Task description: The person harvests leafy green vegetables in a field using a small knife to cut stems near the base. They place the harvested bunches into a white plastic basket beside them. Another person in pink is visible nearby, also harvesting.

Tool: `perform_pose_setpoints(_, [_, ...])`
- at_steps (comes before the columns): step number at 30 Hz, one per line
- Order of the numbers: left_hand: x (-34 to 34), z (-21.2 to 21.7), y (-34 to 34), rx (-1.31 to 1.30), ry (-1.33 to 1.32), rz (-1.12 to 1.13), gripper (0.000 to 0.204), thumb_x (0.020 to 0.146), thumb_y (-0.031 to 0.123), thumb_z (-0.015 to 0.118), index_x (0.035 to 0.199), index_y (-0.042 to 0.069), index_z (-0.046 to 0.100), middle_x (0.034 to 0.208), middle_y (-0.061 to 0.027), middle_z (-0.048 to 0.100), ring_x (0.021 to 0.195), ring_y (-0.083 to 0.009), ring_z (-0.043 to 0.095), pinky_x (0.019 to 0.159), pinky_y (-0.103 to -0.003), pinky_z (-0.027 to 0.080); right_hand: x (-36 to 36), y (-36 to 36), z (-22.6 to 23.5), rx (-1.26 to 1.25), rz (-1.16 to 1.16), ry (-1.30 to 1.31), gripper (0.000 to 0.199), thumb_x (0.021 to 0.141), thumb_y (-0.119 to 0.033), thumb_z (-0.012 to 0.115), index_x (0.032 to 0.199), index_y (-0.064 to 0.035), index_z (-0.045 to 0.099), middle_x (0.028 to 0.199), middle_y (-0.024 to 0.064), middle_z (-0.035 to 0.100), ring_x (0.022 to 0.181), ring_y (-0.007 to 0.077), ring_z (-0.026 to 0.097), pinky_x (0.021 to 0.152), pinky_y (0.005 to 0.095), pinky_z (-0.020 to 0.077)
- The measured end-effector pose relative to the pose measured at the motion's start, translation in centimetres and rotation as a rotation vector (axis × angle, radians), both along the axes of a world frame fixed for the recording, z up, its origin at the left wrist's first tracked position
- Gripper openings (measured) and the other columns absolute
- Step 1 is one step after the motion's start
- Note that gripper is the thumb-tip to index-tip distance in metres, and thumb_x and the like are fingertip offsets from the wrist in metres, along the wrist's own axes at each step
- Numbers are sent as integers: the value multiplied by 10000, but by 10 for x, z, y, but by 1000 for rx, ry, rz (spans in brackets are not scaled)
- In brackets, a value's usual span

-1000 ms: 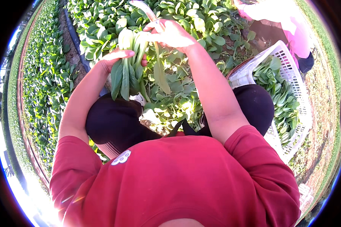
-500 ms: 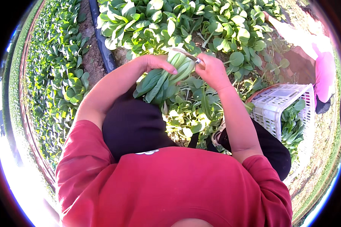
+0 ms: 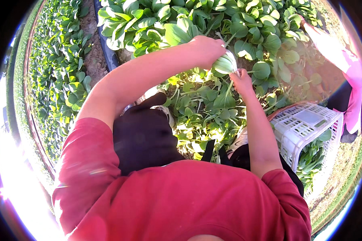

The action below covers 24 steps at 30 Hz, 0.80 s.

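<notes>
My left hand (image 3: 207, 47) reaches forward into the bed of leafy green plants (image 3: 213, 24) and grips the pale base of one plant (image 3: 224, 64). My right hand (image 3: 242, 78) sits just below and to the right of that base, fingers closed near the stalk; whether it holds a tool or a stem is unclear. Loose cut leaves (image 3: 205, 112) lie on the ground beneath both hands. My red sleeves and dark trousers fill the lower half of the view.
A white slatted plastic crate (image 3: 305, 128) with cut greens inside stands at my right. Another person in pink (image 3: 346, 68) bends at the far right. A dark irrigation pipe (image 3: 106, 52) and a dirt furrow separate the bed from further rows on the left.
Both hands have dropped from holding a cut bunch of greens up in front of me and have moved forward to a plant in the bed. My view has tilted.
</notes>
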<state>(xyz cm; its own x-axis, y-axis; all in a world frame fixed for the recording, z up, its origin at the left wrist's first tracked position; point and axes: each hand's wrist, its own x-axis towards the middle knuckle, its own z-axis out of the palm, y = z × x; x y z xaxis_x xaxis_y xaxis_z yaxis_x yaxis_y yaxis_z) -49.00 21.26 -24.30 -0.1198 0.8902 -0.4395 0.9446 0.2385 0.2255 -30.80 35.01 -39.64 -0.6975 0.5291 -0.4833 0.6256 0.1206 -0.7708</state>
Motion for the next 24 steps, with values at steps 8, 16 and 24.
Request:
perform_pose_setpoints(8, [-73,-63,-7,-305,281,97,578,667,173,815,1190,69,594,1225,-75,538,1003,-275,653,742,-399,565,-57,1,-36,306,214,122,278,911,-338,554,995,-75,584,905,146,651,824,362,618,732,431,496])
perform_pose_setpoints(16, [-73,-77,-62,-102,181,232,614,656,155,796,1214,87,547,1230,-32,538,998,-276,644,778,-401,556,-103,-5,-38,371,338,-32,304,926,-340,543,1102,-97,587,1028,178,662,969,375,621,834,459,489])
perform_pose_setpoints(24, [-86,-84,-86,-20,50,356,618,665,199,765,1243,131,558,1268,-18,543,1085,-256,608,882,-390,525,-116,-11,-72,262,370,-64,286,928,-315,546,1055,-64,596,916,149,678,821,316,651,757,387,509])
